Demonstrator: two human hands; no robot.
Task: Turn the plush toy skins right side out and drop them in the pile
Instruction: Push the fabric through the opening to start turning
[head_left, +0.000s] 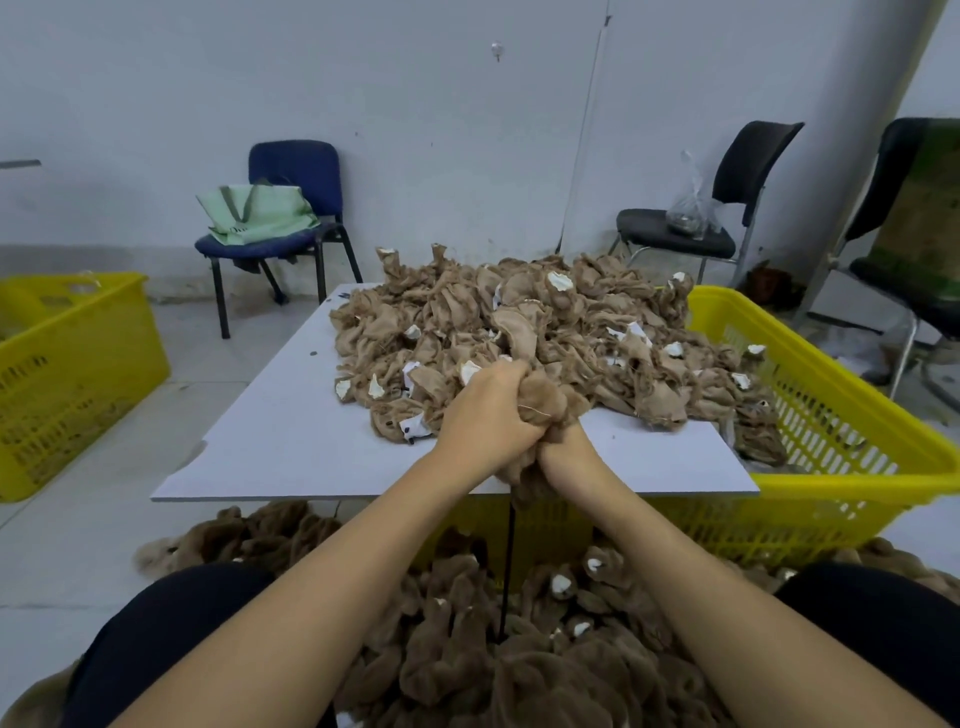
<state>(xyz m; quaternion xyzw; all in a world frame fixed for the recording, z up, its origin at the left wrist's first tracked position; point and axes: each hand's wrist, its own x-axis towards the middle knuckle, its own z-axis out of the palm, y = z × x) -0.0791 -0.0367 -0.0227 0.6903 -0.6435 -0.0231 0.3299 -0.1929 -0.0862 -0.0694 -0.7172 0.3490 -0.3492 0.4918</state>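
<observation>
Brown plush skin (545, 410) held above near edge of white board (291, 447). Left hand (488, 415) clenched over top, fingers curled into fabric. Right hand (563, 452) mostly hidden beneath; grip probably closed on skin, fingers not visible. Skin long axis roughly vertical, tail hanging below wrists. Finished pile (519, 649) lies directly beneath, on floor; unturned heap (545, 332) beyond.

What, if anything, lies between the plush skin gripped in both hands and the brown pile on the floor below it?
Nothing visible blocks the drop. Both hands, left and right, grip the skin at the white table's near edge. The floor pile lies directly below, between the person's knees, with only a thin black table leg standing there.
</observation>
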